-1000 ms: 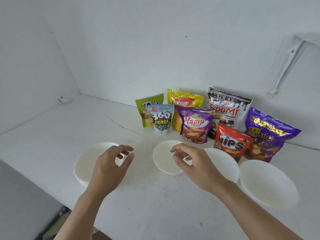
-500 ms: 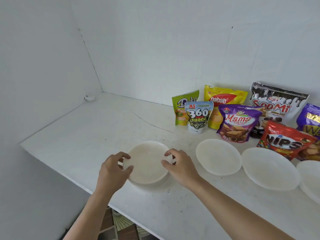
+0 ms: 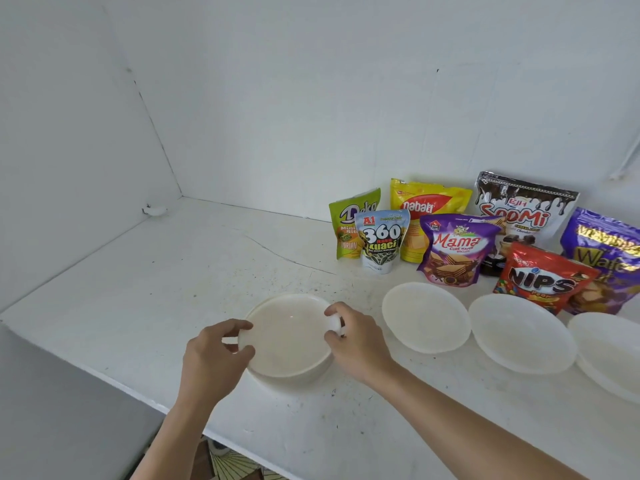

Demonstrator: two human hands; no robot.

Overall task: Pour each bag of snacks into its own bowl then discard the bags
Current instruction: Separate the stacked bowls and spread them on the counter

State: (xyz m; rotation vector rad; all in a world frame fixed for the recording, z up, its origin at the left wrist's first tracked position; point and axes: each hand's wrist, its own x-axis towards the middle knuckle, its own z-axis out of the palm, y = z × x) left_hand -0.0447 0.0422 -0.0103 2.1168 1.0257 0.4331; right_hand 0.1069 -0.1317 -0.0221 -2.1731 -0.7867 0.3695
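A white bowl [image 3: 289, 336] sits near the counter's front edge, resting on a second white bowl underneath. My left hand [image 3: 213, 358] pinches its left rim and my right hand [image 3: 356, 337] pinches its right rim. Three more white bowls stand in a row to the right: one [image 3: 426, 317], another [image 3: 523, 332], and a third [image 3: 609, 351] cut by the frame edge. Behind them stand several snack bags: green Deka [image 3: 348, 223], 360 Kuaci [image 3: 381, 242], yellow Nabati [image 3: 427, 209], purple Mama [image 3: 455, 249], SooMi [image 3: 523, 211], red Nips [image 3: 542, 277], purple Wafer [image 3: 607, 251].
White counter [image 3: 156, 282] with walls at the left and back. Its front edge runs diagonally below my hands, with patterned floor [image 3: 235, 462] beneath. A thin crack [image 3: 284, 256] crosses the counter surface. A small white blob [image 3: 154, 210] sits in the far left corner.
The view has swung left. Both hands moved from near the middle bowls to the leftmost bowl and now pinch its two rims.
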